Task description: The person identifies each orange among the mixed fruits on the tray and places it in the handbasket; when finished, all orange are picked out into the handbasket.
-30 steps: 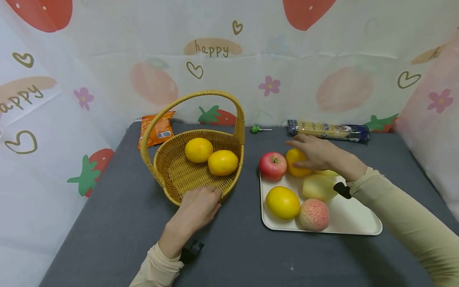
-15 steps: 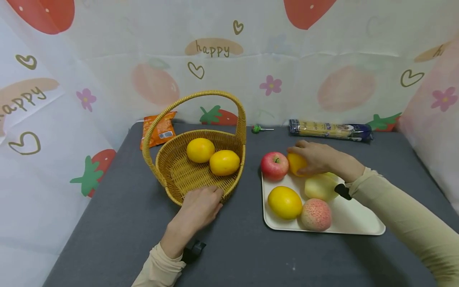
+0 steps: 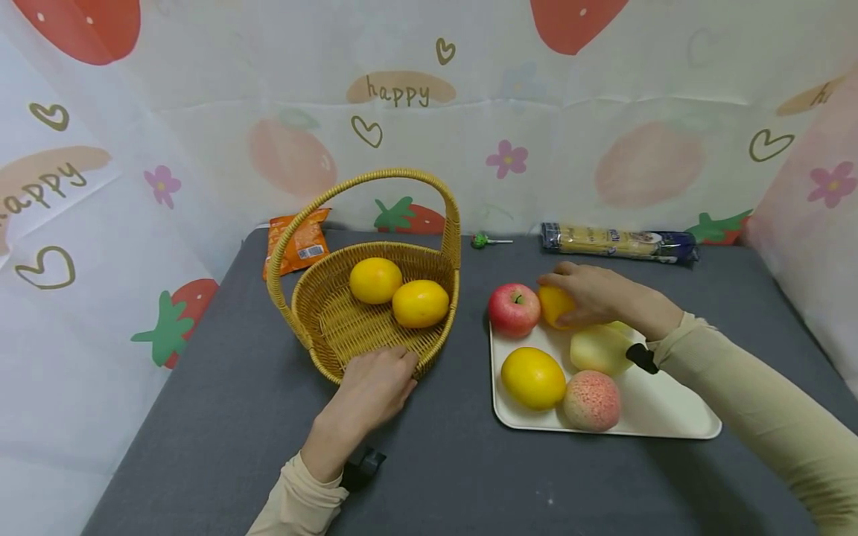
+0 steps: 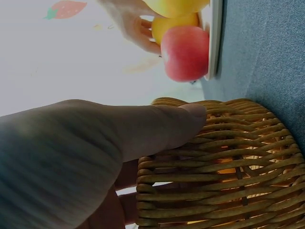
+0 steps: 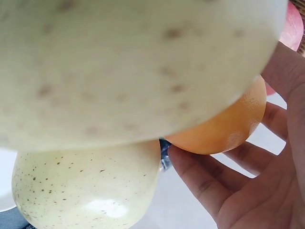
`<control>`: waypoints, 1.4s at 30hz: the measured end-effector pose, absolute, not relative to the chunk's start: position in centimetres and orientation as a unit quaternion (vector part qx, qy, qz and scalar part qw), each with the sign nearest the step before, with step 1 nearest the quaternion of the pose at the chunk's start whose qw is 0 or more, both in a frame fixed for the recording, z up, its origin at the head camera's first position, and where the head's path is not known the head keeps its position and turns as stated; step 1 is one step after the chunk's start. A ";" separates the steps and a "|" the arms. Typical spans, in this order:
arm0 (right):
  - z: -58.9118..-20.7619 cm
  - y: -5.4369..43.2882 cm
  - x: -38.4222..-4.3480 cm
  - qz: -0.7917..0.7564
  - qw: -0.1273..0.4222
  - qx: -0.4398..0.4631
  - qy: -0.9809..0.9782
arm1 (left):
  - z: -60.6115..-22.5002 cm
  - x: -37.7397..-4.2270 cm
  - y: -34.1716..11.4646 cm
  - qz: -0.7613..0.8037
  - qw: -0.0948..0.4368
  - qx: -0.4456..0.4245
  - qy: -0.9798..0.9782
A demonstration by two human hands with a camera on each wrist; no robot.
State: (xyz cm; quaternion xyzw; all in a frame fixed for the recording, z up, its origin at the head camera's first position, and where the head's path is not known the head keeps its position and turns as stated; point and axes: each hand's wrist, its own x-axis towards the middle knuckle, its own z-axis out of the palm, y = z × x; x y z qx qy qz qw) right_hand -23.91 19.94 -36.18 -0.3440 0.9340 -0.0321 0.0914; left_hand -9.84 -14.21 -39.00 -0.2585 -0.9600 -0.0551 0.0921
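Observation:
My left hand (image 3: 375, 387) grips the near rim of a wicker basket (image 3: 315, 298); in the left wrist view its thumb lies outside the weave and its fingers go over the rim inside. Two yellow lemons, one lemon (image 3: 375, 281) behind the other lemon (image 3: 420, 304), lie in the basket. Over the back of a white tray (image 3: 670, 409), my right hand (image 3: 596, 294) holds an orange (image 3: 555, 305). The right wrist view shows fingers curled round that orange (image 5: 228, 124), beside two pale speckled pears. A red apple (image 3: 514, 310) sits left of the orange.
Nearer on the tray are another lemon (image 3: 533, 378), a peach (image 3: 593, 401) and a pale pear (image 3: 599, 348). Along the back lie an orange snack packet (image 3: 295, 246), a green lollipop (image 3: 479, 240) and a long pack of noodles (image 3: 617, 243). A printed cloth hangs behind.
My right hand has lowered onto the orange and closed its fingers round it. My left hand stays on the basket rim.

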 end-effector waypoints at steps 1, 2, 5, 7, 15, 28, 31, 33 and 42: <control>-36.2 19.9 -23.9 -0.031 0.092 -0.344 0.934 | -39.0 -9.8 -14.2 -0.056 0.091 -0.259 -0.960; -36.1 19.9 -23.9 -0.032 0.092 -0.344 0.934 | -39.0 -9.8 -14.2 -0.056 0.091 -0.258 -0.960; -36.0 20.0 -23.9 -0.034 0.086 -0.347 0.933 | -39.0 -9.8 -14.2 -0.058 0.090 -0.259 -0.960; -35.8 20.1 -23.9 -0.038 0.077 -0.350 0.933 | -38.9 -9.8 -14.2 -0.058 0.090 -0.259 -0.960; -33.8 20.8 -24.0 -0.071 0.010 -0.358 0.931 | -38.9 -9.8 -14.2 -0.056 0.089 -0.257 -0.961; -31.6 18.9 -23.3 -0.134 -0.079 -0.393 0.906 | -38.9 -9.8 -14.2 -0.054 0.090 -0.257 -0.961; -30.9 17.7 -23.0 -0.136 -0.094 -0.406 0.899 | -38.9 -9.8 -14.2 -0.054 0.090 -0.257 -0.961; -30.5 16.9 -22.8 -0.135 -0.102 -0.418 0.893 | -38.9 -9.8 -14.1 -0.053 0.089 -0.257 -0.961; -29.6 13.1 -22.2 -0.145 -0.095 -0.472 0.864 | -38.8 -9.7 -14.2 -0.050 0.096 -0.257 -0.960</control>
